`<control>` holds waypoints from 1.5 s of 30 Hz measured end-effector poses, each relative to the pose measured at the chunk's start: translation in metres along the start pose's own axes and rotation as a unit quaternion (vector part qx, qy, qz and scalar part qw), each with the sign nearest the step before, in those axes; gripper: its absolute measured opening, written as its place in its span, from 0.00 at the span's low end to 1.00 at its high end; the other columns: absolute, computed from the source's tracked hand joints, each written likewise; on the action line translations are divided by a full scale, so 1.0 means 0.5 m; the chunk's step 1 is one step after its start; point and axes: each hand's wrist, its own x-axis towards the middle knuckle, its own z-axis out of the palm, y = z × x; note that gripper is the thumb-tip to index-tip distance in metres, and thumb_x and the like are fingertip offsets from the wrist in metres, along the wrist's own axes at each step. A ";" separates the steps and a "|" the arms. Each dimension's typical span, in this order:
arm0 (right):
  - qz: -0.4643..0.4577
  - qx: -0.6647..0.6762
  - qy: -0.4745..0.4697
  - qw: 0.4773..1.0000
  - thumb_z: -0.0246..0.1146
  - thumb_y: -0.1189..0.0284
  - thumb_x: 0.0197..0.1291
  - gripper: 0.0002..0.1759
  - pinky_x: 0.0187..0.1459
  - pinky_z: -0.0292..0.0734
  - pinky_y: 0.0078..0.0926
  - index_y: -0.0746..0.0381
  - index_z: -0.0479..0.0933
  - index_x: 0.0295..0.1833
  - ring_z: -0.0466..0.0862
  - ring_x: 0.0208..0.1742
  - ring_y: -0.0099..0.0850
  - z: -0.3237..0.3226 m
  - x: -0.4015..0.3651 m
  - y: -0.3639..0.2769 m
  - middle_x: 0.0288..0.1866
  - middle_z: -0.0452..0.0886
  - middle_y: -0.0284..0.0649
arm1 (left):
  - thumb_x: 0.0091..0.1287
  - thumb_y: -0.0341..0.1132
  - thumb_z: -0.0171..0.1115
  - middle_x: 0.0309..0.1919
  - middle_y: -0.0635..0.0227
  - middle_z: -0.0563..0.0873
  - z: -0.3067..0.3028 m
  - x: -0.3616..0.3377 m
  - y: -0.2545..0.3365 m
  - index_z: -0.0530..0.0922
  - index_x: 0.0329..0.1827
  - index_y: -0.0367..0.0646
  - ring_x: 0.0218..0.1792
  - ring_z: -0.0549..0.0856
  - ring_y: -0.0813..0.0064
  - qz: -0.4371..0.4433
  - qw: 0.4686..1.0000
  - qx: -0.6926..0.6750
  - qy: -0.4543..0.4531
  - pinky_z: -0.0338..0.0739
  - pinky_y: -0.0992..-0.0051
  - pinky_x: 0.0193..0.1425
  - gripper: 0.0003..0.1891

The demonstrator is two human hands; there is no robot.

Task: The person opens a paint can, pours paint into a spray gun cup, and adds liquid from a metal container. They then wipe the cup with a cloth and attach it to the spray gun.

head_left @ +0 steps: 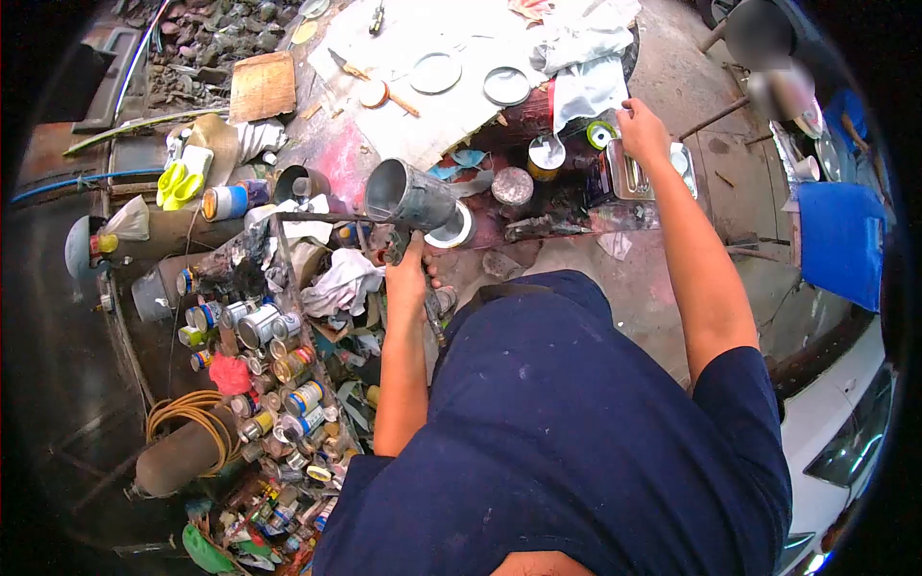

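Note:
My left hand [407, 269] is wrapped round the handle of a spray gun [392, 244], whose large grey metal cup [413, 195] tilts over the work surface. Behind the cup is a white-rimmed round container [451, 227]. Over at the right, my right hand [642, 132] has its fingers closed at the edge of a white cloth [588, 91]. Just below that hand sits a metal tray [631, 177] with thin tools in it. A green-rimmed roll [600, 134] is beside the cloth. Nearby stand a can with a white top [545, 156] and a round tin [512, 186].
Many paint cans [257, 326] crowd the lower left, near a coiled hose [192, 422]. Round lids [435, 73] and a knife [348, 64] lie on white paper. At the right are a blue container [840, 240], a white car [836, 422] and a partly visible person [783, 91].

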 end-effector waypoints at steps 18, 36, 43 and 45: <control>0.000 0.006 0.014 1.000 0.58 0.55 0.71 0.24 0.61 0.78 0.49 0.56 0.80 0.64 0.85 0.61 0.52 0.007 0.007 0.003 0.57 0.88 0.51 | 0.78 0.43 0.60 0.24 0.75 0.74 0.011 0.021 0.012 0.75 0.34 0.46 0.22 0.74 0.82 0.030 0.999 0.019 -0.010 0.69 0.77 0.20 0.14; 0.010 0.010 0.004 1.000 0.56 0.53 0.70 0.26 0.63 0.77 0.47 0.55 0.80 0.66 0.85 0.63 0.50 0.010 0.010 0.008 0.60 0.87 0.48 | 0.77 0.44 0.62 0.25 0.76 0.74 -0.021 -0.011 0.002 0.75 0.38 0.47 0.22 0.75 0.83 0.046 0.997 0.047 0.032 0.69 0.78 0.20 0.12; -0.001 0.014 0.010 1.000 0.57 0.53 0.70 0.26 0.62 0.78 0.47 0.56 0.80 0.65 0.85 0.62 0.52 0.013 0.013 0.014 0.58 0.87 0.50 | 0.76 0.44 0.64 0.26 0.75 0.75 -0.021 -0.029 -0.009 0.76 0.41 0.47 0.22 0.75 0.83 0.010 0.998 0.035 0.048 0.70 0.78 0.19 0.12; -0.003 0.014 0.013 1.000 0.57 0.53 0.69 0.26 0.62 0.78 0.47 0.56 0.80 0.65 0.85 0.62 0.52 0.014 0.013 0.013 0.59 0.87 0.50 | 0.76 0.44 0.64 0.26 0.75 0.75 -0.016 -0.031 -0.008 0.76 0.41 0.46 0.22 0.75 0.82 -0.002 0.999 0.018 0.037 0.70 0.78 0.19 0.12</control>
